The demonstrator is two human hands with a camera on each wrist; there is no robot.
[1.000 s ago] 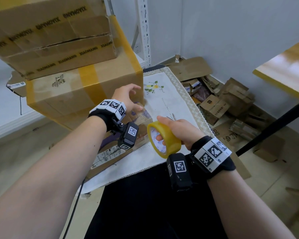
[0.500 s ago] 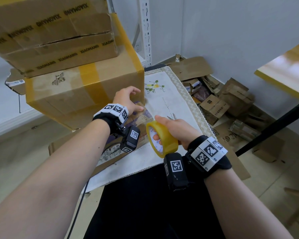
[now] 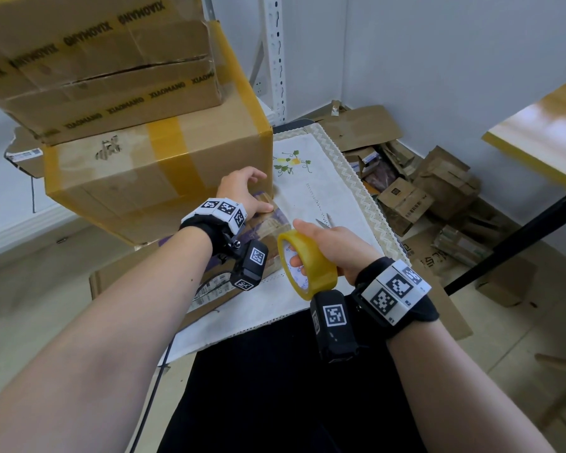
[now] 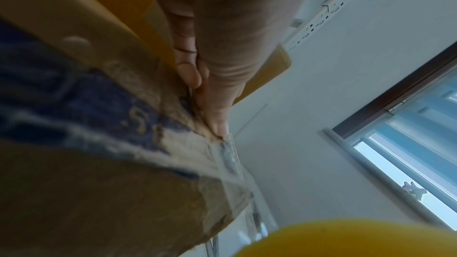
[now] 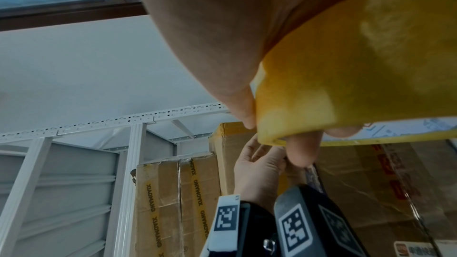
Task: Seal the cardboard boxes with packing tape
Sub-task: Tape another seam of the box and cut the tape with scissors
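Observation:
My right hand point(image 3: 334, 253) grips a yellow roll of packing tape point(image 3: 307, 263), fingers through its core; the right wrist view shows the roll point(image 5: 358, 65) close up. My left hand point(image 3: 245, 191) rests with relaxed fingers against the lower corner of a large tape-sealed cardboard box point(image 3: 144, 178), its thumb pressing on a flat box with purple print point(image 3: 268, 223) underneath. A glossy strip of tape seems to run from that thumb toward the roll. In the left wrist view the left hand's fingertips point(image 4: 190, 73) lie along the box edge. A second box with printed tape point(image 3: 105, 70) sits on top.
Scissors point(image 3: 324, 223) lie on the white embroidered cloth point(image 3: 307, 191) just beyond my right hand. A heap of cardboard scraps point(image 3: 422, 191) fills the floor at the right, under a wooden table point(image 3: 543, 135). A white shelf upright point(image 3: 276, 60) stands behind the boxes.
Both hands stay almost in place. The left hand has shifted slightly right along the flat box, and the right hand still holds the roll beside it.

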